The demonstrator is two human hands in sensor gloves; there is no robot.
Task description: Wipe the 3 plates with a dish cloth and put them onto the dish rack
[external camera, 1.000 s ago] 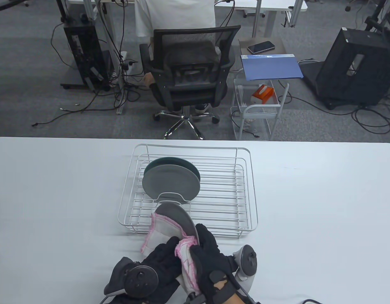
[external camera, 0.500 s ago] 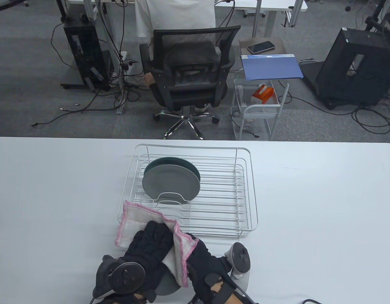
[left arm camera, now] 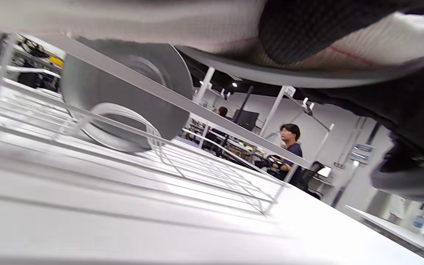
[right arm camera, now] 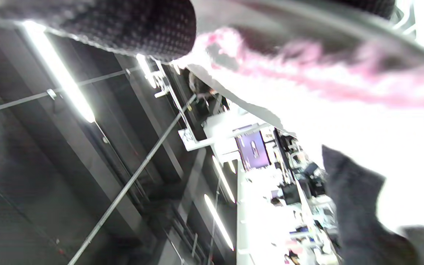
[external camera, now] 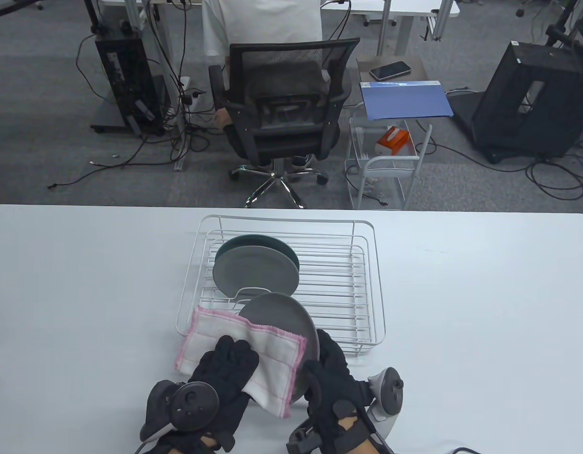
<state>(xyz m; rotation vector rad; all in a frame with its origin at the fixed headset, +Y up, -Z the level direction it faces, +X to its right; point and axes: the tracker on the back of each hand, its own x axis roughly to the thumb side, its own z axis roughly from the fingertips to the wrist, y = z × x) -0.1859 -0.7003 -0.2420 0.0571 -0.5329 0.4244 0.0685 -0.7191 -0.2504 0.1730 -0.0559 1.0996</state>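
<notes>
Plate [external camera: 286, 317] gripped by right hand [external camera: 329, 383], left hand [external camera: 222, 373] flat on cloth [external camera: 253, 354], no legible writing

Grey plate [external camera: 284, 314], pink-edged white cloth [external camera: 253, 352], white rack [external camera: 362, 283].

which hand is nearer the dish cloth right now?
Left. The left hand lies on top of the dish cloth, pressing it against the plate. The right hand is beside the cloth, gripping the plate's right edge.

A white table [external camera: 461, 307] carries a wire dish rack [external camera: 371, 283].
</notes>
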